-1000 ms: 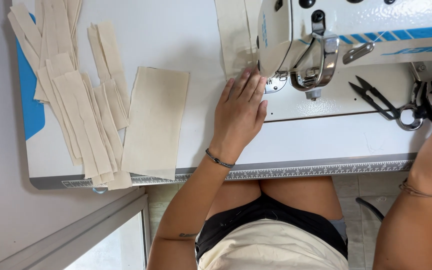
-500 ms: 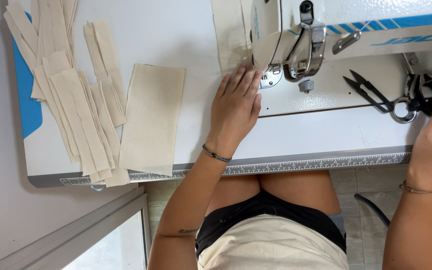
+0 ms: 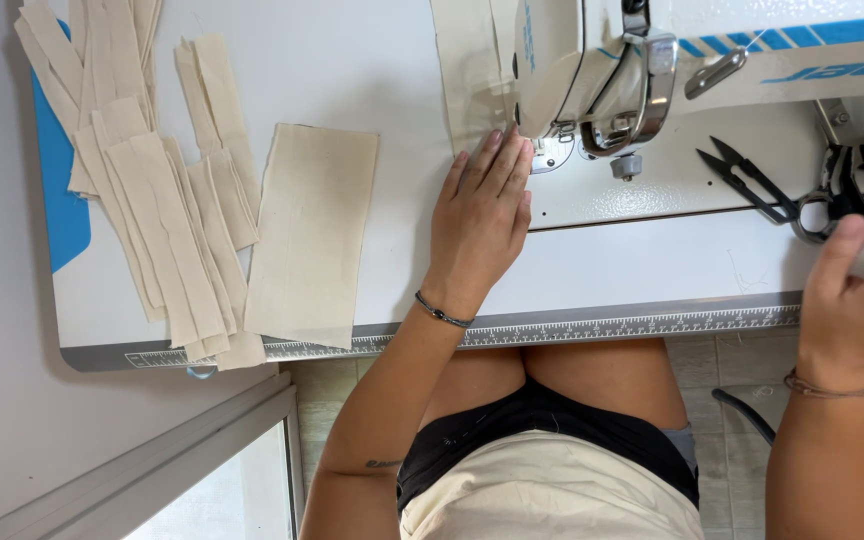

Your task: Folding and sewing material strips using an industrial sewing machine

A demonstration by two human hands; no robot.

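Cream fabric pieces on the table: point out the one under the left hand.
It is the cream piece running under the sewing machine's presser foot, with the left hand flat at its edge. The wide rectangle and narrow strips lie apart, untouched.

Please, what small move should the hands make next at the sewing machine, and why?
Probably the left hand should keep the cloth flat and feed it under the presser foot, because its fingertips lie beside the foot while the right hand is off at the table edge.
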